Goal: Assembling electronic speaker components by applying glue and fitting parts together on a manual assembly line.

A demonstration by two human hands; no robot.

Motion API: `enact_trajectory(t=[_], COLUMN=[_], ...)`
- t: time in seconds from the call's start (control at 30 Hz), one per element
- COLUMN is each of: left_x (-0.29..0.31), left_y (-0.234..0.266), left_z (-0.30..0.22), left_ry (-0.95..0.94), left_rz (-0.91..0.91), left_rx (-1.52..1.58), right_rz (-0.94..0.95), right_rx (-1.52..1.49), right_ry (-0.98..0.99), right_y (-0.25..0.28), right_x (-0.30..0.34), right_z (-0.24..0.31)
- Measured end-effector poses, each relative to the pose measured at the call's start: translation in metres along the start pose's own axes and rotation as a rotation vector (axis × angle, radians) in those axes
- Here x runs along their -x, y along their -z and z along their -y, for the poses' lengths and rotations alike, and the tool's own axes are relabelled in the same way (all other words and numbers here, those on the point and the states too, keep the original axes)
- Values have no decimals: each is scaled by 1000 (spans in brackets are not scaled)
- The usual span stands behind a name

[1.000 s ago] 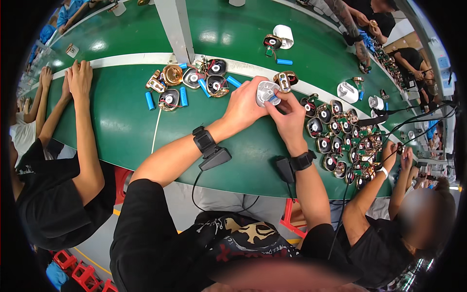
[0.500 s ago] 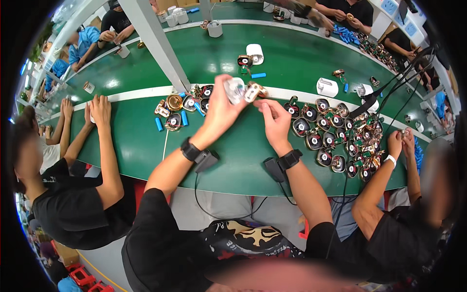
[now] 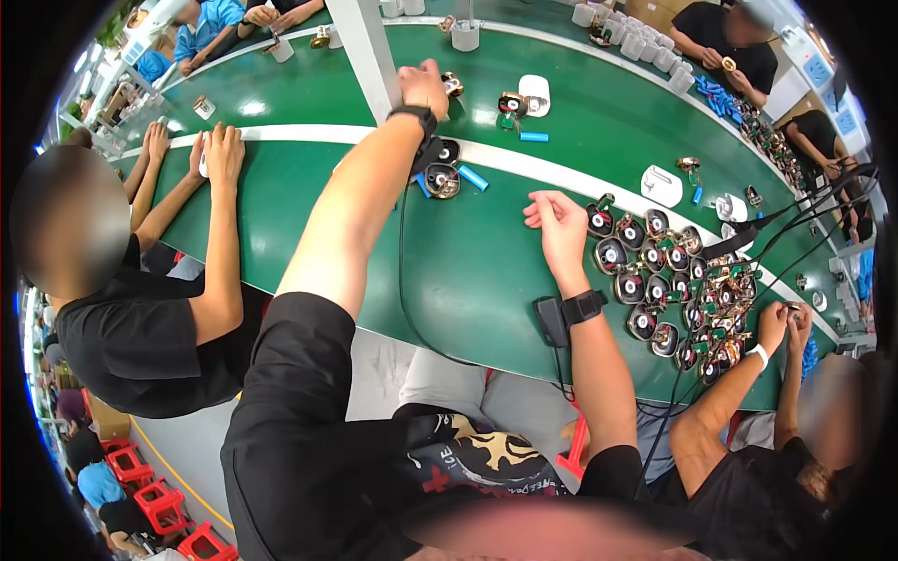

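Note:
My left hand (image 3: 426, 86) is stretched far forward over the green table (image 3: 309, 215), beside a white post. Its fingers are closed on a small round dark and brass part (image 3: 453, 84). My right hand (image 3: 558, 224) hovers low over the table with its fingers loosely apart and nothing in it. It is just left of a dense cluster of round speaker-like parts (image 3: 655, 280). Under my left forearm lie a few more round parts (image 3: 441, 179) and a blue cylinder (image 3: 472, 178). Both wrists wear black bands with cables.
A white post (image 3: 369, 47) rises by my left hand. A white housing (image 3: 534, 93) and another blue cylinder (image 3: 533, 136) lie beyond. A person on the left rests both hands (image 3: 220, 150) on the table. Another person's hands (image 3: 790, 323) work at the right.
My hands were together holding a round part over the table. Now the left arm has reached far forward with it, and the right hand has let go and dropped back toward the cluster.

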State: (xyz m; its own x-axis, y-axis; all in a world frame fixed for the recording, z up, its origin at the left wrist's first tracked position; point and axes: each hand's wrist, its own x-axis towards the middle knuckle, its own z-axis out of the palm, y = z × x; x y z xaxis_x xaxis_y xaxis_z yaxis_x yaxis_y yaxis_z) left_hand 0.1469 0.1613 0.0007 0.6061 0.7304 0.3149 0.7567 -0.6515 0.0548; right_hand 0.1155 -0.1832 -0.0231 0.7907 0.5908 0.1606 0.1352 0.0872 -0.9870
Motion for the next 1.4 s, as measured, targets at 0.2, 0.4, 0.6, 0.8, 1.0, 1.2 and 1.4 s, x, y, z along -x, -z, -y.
enact_trajectory(t=[0.2,0.4,0.6,0.8,1.0,1.2,1.4], left_x=[12,-23,-26,-27,87,125,142], left_y=[66,58,20,76,153,128,109], left_z=[-55,-92,-128,-101,-33,2,8], left_ry=[-215,-727,-572,-425,-290,-40,114], left_rz=[157,269,607,298,348,533,914], left_rx=[-485,96,509,794,1715,1891,2267], right_rz=[-24,22,19,41,52,230,443], right_rx=[56,36,115,263,955,1199,-579], right_ry=[-33,-42,-91,64,551,156,-484], right_y=[12,-2,4,-8,-27,-56,17], right_x=[-1,8,4,-24,-125,-151,-135], right_z=[-4,3,5,7,2,7,-32])
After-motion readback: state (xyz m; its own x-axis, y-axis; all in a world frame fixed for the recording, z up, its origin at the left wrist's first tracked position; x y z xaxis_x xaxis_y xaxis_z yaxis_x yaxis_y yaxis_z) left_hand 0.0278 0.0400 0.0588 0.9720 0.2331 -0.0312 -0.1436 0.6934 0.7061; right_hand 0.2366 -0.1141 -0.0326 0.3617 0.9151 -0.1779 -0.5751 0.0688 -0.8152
